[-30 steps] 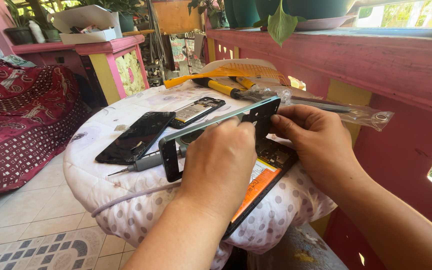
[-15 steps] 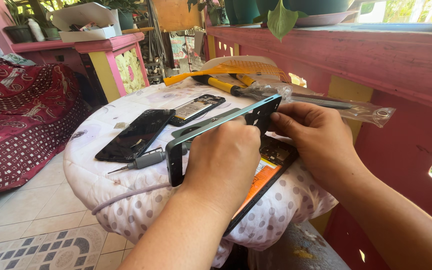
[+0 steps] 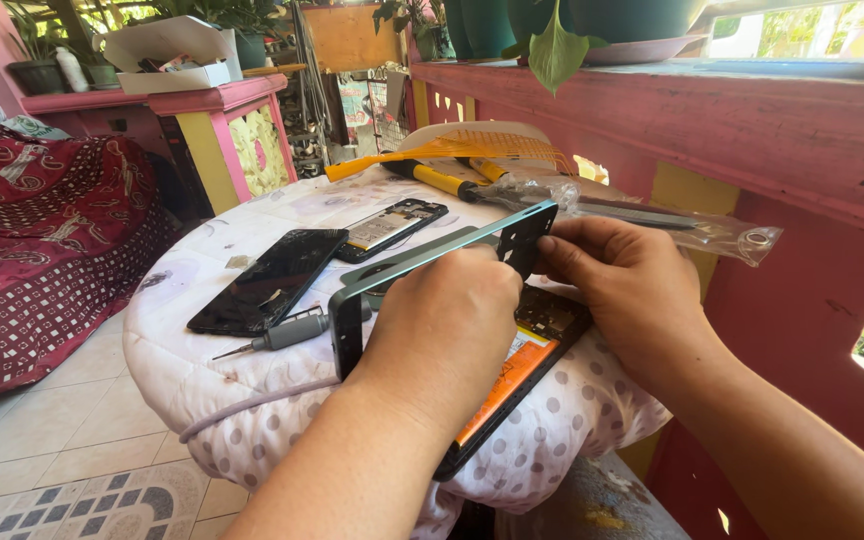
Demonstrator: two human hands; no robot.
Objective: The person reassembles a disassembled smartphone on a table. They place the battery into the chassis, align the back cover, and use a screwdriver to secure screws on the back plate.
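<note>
Colours and patterns, round table by the pink wall

Table cover [image 3: 202,380] white with grey polka dots at the near edge, faint pale floral print further in. Phone frame [image 3: 422,262] grey-green; opened phone [image 3: 522,350] under it black with an orange panel. Left of these, screen panel [image 3: 270,280] glossy black; screwdriver [image 3: 282,335] grey. Far side: second phone body [image 3: 392,226] black-rimmed with pale insides, yellow-handled tool [image 3: 442,180] with black ends, orange-yellow swatter [image 3: 472,150]. Wall [image 3: 752,130] on the right dusty pink with a yellow post. Far-left cloth [image 3: 32,250] dark red, white squares and paisley. Floor tiles [image 3: 52,440] cream, near ones blue-grey patterned.
</note>
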